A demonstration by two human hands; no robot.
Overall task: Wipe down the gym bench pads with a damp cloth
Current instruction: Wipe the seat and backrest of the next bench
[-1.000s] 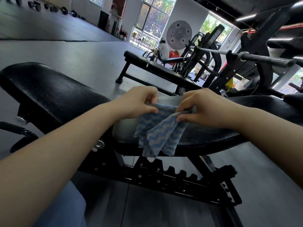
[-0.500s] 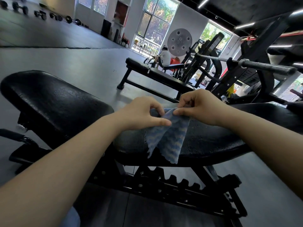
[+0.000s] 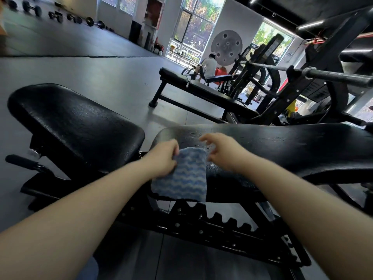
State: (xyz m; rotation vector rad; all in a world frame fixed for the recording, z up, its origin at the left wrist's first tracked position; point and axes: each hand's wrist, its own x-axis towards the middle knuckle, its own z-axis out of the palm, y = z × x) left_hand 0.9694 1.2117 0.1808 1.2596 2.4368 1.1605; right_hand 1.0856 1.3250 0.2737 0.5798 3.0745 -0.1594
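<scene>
A blue and white wavy-striped cloth (image 3: pixel 182 176) lies folded over the near edge of the long black back pad (image 3: pixel 282 150) of an adjustable bench. My left hand (image 3: pixel 163 158) pinches the cloth's upper left edge. My right hand (image 3: pixel 220 151) hovers at the cloth's upper right corner, its fingers spread and blurred, with nothing clearly held. The black seat pad (image 3: pixel 74 126) sits to the left, tilted upward. The back pad's surface around the cloth looks wet and shiny.
The bench's black toothed adjustment frame (image 3: pixel 212 225) runs below the pads. A second flat bench (image 3: pixel 201 87) stands beyond, with a barbell (image 3: pixel 333 76) on a rack at the right. A seated person (image 3: pixel 209 66) is far back. Dumbbells (image 3: pixel 56 16) line the far left floor.
The cloth went from hanging bunched between both hands to lying folded flat over the pad's edge. My right hand has let go and spread its fingers. The view tilted downward.
</scene>
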